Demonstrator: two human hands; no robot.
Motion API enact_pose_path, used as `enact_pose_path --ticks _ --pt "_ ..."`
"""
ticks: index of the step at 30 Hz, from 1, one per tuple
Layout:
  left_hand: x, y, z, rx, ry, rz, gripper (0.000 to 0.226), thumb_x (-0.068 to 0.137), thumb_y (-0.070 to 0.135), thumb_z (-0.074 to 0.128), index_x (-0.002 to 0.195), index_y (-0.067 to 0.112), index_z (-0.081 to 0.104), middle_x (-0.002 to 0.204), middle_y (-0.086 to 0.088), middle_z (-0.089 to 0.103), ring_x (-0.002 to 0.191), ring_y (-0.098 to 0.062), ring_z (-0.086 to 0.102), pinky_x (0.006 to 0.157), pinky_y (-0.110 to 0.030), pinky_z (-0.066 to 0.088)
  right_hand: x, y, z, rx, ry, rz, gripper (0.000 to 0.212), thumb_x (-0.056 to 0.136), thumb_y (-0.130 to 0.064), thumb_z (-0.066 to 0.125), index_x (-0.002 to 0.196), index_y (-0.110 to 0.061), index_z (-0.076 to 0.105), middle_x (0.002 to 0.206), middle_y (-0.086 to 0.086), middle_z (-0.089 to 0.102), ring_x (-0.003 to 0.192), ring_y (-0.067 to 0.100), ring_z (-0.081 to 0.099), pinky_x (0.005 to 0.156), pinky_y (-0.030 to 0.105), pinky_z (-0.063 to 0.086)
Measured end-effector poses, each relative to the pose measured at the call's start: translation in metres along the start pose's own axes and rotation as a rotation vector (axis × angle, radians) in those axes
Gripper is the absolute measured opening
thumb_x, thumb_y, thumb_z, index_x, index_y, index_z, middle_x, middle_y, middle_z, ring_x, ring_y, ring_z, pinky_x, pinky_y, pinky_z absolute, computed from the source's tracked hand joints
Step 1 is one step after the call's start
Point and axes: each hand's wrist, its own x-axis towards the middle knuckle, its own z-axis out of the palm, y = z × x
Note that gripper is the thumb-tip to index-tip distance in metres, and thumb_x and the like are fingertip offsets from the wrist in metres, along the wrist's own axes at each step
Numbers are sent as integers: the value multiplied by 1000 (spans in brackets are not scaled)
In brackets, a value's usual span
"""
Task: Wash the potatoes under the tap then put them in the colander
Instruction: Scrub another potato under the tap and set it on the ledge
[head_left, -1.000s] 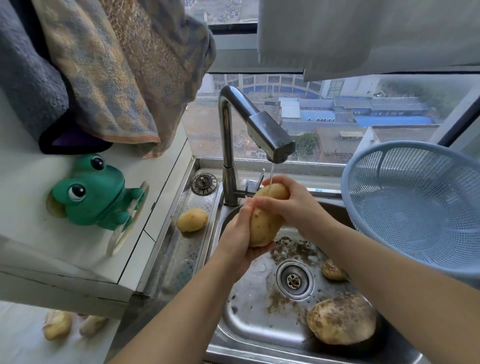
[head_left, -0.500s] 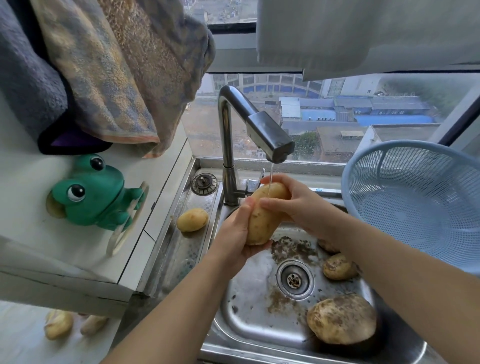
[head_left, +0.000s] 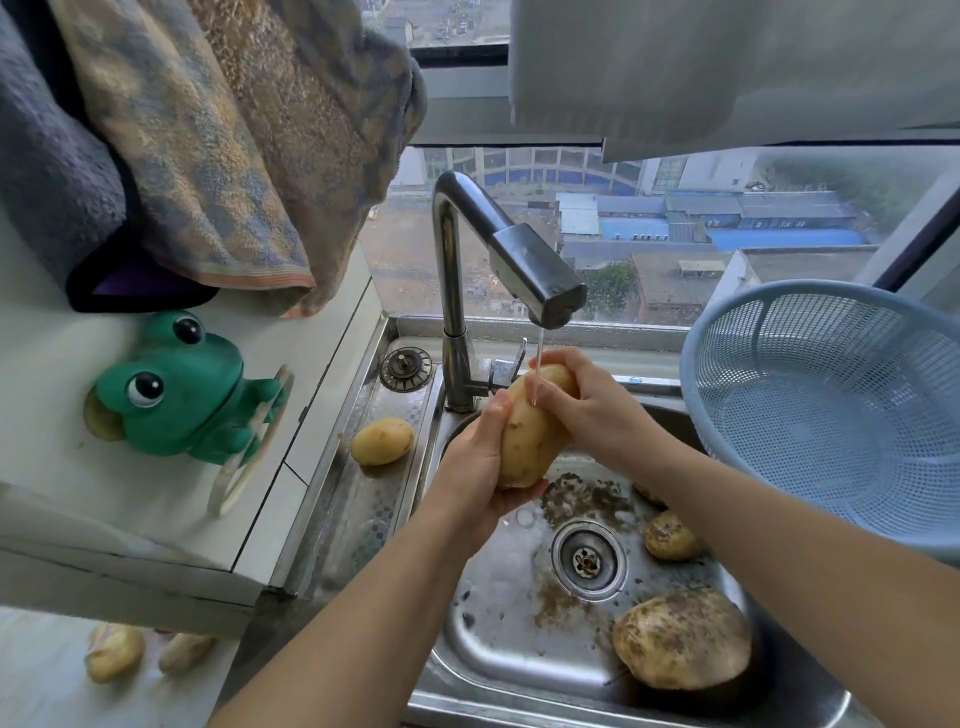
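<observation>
**Potato under the tap, rinse in progress**

Steel sink (head_left: 519, 644) below a high window, city roofs outside. Towels hang upper left; green frog (head_left: 176, 389) on the white tabletop (head_left: 47, 467).

Thin stream falls from the tap (head_left: 535, 273) onto a potato (head_left: 530, 431) held over the basin. Left hand (head_left: 483, 467) cups its lower end, fingers curled round it. Right hand (head_left: 587, 405) closes over the upper end, thumb across the skin where the water lands. Skin looks mostly clean.

Step in hand: washing, judged near done for this one.

Two dirty potatoes in the basin: a large one (head_left: 680, 639) front right, a small one (head_left: 670, 535) by the drain. One clean-looking potato (head_left: 383, 441) sits on the drainboard left of the tap. Blue colander (head_left: 831, 405) stands right of the sink, nothing visible in it.

Next move likely calls for carrying the potato right, over the rim, and releasing it low; wet skin may slip.
</observation>
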Motion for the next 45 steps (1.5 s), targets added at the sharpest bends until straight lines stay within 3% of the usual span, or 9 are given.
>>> enact_pose_path --ticks 6,11,17,23,30,36,38,41,45 --pt "-1 0 -4 8 -8 -23 34 94 50 48 111 23 62 95 -7 68 86 -21 63 65 -34 56 1 0 -7 260 -180 126 40 75 -30 77 109 -34 57 113 9 57 107 27 61 84 47 58" --pt "-3 1 -5 -28 -33 -70 39 94 49 49 114 18 61 96 -10 67 85 -22 62 64 -34 55 3 3 -25 424 -432 214 57 66 -18 77 117 -32 57 126 18 49 117 36 57 93 50 53" --pt "-2 1 0 67 -29 32 32 94 50 50 108 26 63 100 -3 69 87 -17 64 63 -31 55 -1 -4 -8 243 -118 122 35 81 -26 74 112 -29 57 114 5 55 103 23 61 77 40 61" --pt "-1 4 -5 41 -33 -5 35 94 48 49 115 23 61 97 -6 67 83 -18 63 64 -33 56 -1 -4 -24 435 -378 207 42 75 -16 71 112 -33 58 122 15 49 112 34 59 88 48 56" --pt "-1 4 -2 66 -53 21 31 96 48 47 110 24 62 96 -4 67 85 -16 63 63 -30 55 -3 -5 -14 247 -142 77 31 83 -22 73 108 -33 58 115 9 56 100 23 61 70 30 61" --pt "2 8 -4 34 -62 -16 43 96 51 43 122 20 57 103 -10 65 85 -19 63 63 -32 55 1 -8 -14 332 -154 146 15 92 -23 61 102 -35 60 108 4 55 107 31 59 84 48 58" --pt "4 9 -4 16 -66 -30 45 97 51 40 122 18 58 105 -12 66 87 -21 64 64 -34 55 0 -8 -9 204 -43 81 18 90 -30 65 105 -35 56 103 -3 55 101 23 60 82 38 59" --pt "6 11 -4 30 -81 -32 42 100 49 34 117 19 58 112 -13 66 97 -24 65 72 -37 57 -3 -8 -6 25 71 -33 46 76 -37 78 112 -34 49 100 -11 54 90 5 57 68 11 51" --pt "11 16 -3 49 -76 -35 44 100 48 34 120 15 56 110 -15 66 88 -23 67 68 -36 59 -4 -8 -23 -124 -110 -79 77 64 -33 88 122 -38 37 109 -10 52 96 3 54 69 3 45"
